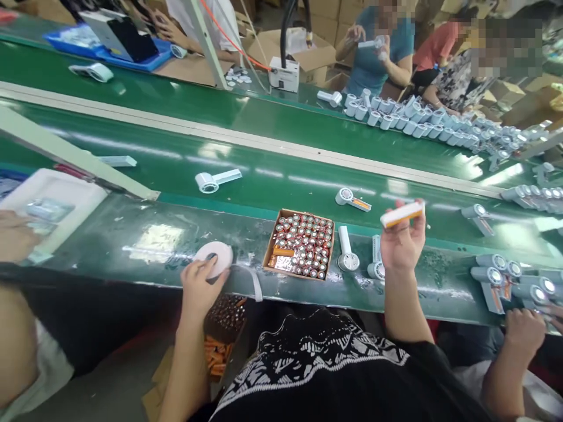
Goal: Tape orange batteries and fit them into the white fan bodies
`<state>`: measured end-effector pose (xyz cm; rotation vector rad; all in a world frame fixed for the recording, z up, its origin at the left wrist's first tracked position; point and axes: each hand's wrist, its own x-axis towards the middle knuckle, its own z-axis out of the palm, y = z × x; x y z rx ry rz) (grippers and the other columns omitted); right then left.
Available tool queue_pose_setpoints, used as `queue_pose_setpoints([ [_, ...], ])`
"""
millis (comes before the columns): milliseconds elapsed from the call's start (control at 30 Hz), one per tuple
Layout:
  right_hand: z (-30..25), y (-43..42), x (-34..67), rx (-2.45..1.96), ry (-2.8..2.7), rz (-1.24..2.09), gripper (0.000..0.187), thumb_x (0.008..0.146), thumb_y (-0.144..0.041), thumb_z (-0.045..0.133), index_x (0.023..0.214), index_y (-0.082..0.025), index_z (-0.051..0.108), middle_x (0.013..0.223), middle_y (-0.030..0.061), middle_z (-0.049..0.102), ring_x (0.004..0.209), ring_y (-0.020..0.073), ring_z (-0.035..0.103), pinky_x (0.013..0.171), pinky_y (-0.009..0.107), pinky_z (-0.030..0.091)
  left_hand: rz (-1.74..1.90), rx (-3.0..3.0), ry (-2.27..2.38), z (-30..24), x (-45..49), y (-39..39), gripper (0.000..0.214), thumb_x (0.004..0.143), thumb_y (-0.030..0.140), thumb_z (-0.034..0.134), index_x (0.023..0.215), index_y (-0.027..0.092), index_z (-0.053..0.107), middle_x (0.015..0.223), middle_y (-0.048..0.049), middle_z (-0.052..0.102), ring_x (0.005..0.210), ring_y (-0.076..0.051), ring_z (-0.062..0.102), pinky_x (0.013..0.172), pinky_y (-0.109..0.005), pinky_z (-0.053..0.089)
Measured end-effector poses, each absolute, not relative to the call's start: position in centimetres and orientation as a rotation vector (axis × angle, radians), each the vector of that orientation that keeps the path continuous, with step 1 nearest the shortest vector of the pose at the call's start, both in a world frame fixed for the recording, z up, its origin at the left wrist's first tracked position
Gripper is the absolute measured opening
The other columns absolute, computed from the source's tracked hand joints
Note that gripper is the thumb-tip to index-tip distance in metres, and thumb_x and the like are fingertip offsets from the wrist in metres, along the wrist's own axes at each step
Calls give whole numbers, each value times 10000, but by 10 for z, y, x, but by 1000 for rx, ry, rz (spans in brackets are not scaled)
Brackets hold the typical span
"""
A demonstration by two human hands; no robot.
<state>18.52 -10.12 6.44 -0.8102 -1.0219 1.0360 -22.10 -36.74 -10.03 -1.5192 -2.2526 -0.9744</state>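
Observation:
My left hand [202, 287] grips a white round disc [215, 258], likely a small fan housing, on the green belt's near edge. My right hand [402, 243] is raised above the belt, holding a white bar with an orange strip [402, 214], possibly a fan handle with a battery. Between my hands stands a cardboard tray of red-and-silver cylindrical batteries [301, 245]. Nearest my right hand lie a white handheld fan [348, 253] and a white fan part [376, 269].
Green conveyor belts [281, 187] run across the view, carrying scattered fan parts. A co-worker's hand [525, 334] works among assembled fans at the right, and another hand [15, 236] rests by a white tray [53, 202] at the left. Below the belt sits a box of orange-wrapped cells [220, 337].

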Motion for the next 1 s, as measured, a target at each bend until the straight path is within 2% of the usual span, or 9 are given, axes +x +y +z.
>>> queue_pose_setpoints([
  [133, 25, -129, 199, -884, -834, 1163, 649, 775, -371, 936, 1352, -312, 646, 1193, 66, 794, 974, 174, 788, 863, 304, 653, -989, -1582, -2209, -96, -235, -337, 312, 943, 400, 742, 1181, 200, 769, 1146, -144, 731, 1258, -365, 583, 1140, -584, 462],
  [233, 27, -125, 195, -880, -831, 1195, 623, 753, -353, 948, 1308, -290, 672, 1157, 78, 806, 933, 187, 802, 829, 312, 660, -977, -1710, -2141, -72, -244, -260, 295, 1011, 407, 648, 1142, 177, 777, 1121, -117, 756, 1231, -313, 599, 1150, -522, 465],
  [333, 45, -122, 192, -822, -918, 1179, 639, 754, -353, 952, 1327, -275, 681, 1151, 100, 812, 952, 218, 810, 844, 348, 664, -909, -1692, -2236, -55, -275, -176, 415, 1057, 457, 561, 1140, 94, 744, 1179, -118, 743, 1264, -295, 582, 1195, -563, 424],
  [467, 51, -136, 213, -834, -1052, 1112, 662, 729, -343, 985, 1317, -252, 695, 1072, 127, 830, 921, 287, 821, 811, 425, 672, -747, -1534, -2388, -47, -316, -118, 360, 1020, 421, 696, 1219, 121, 691, 1355, -135, 654, 1294, -297, 603, 1145, -579, 491],
  [633, 21, -156, 258, -941, -965, 1158, 685, 746, -410, 987, 1341, -242, 690, 1082, 137, 833, 1026, 326, 813, 869, 452, 664, -398, -1556, -2541, -28, -333, -106, 336, 1014, 353, 727, 1277, 154, 662, 1355, -119, 636, 1217, -281, 641, 1011, -498, 597],
  [733, 9, -157, 263, -966, -894, 1171, 741, 764, -464, 968, 1399, -230, 665, 1109, 151, 827, 1046, 319, 809, 844, 415, 665, -237, -1779, -2478, -15, -318, -88, 326, 1037, 343, 696, 1298, 153, 648, 1292, -107, 655, 1121, -251, 670, 962, -464, 612],
  [833, 9, -148, 248, -925, -870, 1224, 745, 741, -476, 978, 1378, -231, 680, 1090, 140, 831, 1017, 296, 811, 814, 374, 663, -111, -2138, -2268, -15, -279, -59, 210, 1076, 298, 602, 1205, 152, 682, 1234, -93, 667, 1049, -222, 677, 927, -414, 604],
  [933, 16, -138, 223, -866, -952, 1303, 744, 739, -481, 975, 1378, -233, 684, 1086, 131, 833, 975, 276, 811, 792, 352, 657, -22, -2416, -2036, -28, -235, -37, 245, 1098, 255, 494, 1116, 187, 729, 1274, -93, 669, 1144, -216, 665, 990, -353, 571],
  [1000, 21, -134, 210, -824, -1064, 1340, 726, 765, -479, 958, 1389, -236, 678, 1115, 134, 830, 1024, 284, 803, 833, 375, 660, 24, -2516, -1936, -39, -215, -29, 262, 1087, 238, 489, 1146, 214, 742, 1321, -97, 677, 1264, -234, 626, 1048, -343, 548],
])
